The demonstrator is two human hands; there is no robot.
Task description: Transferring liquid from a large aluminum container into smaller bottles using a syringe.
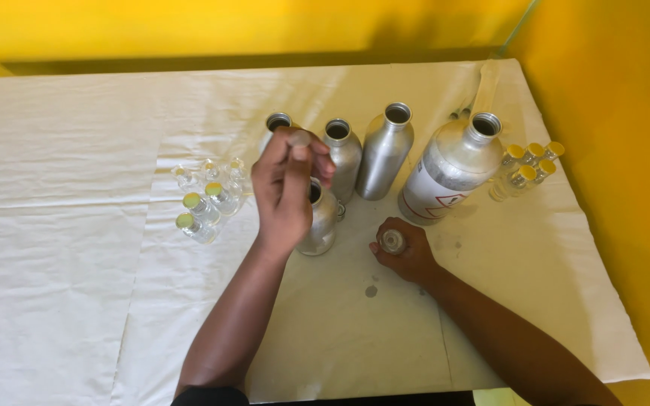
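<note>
Nearest you, your two bare forearms rise from the bottom edge over the white cloth (pixel 62 248) that covers the table, creased in long folds and marked with a few small dark spots just below your right hand (pixel 408 252). That hand rests on the cloth with its fingers wrapped round a small clear vial (pixel 393 241), which stands upright with its open mouth facing up. Your left hand (pixel 289 192) is lifted above the cloth, well apart from the right, with thumb and fingertips pinched together on something small and pale; what it is cannot be made out. Directly under that hand stands a short silver metal bottle (pixel 323 222), open at the top and partly hidden by your wrist. To the left of it sits a cluster of small glass vials (pixel 206 199), some with yellow caps and some without. Farther back, three more open silver bottles (pixel 384 150) stand in a row, and to their right a larger silver bottle (pixel 453 169) with a white label leans a little. Just beyond it a group of yellow-capped vials (pixel 526 169) lies near the table's right edge. The cloth ends at a bright yellow wall (pixel 227 26) behind, which meets another yellow wall on the right.
</note>
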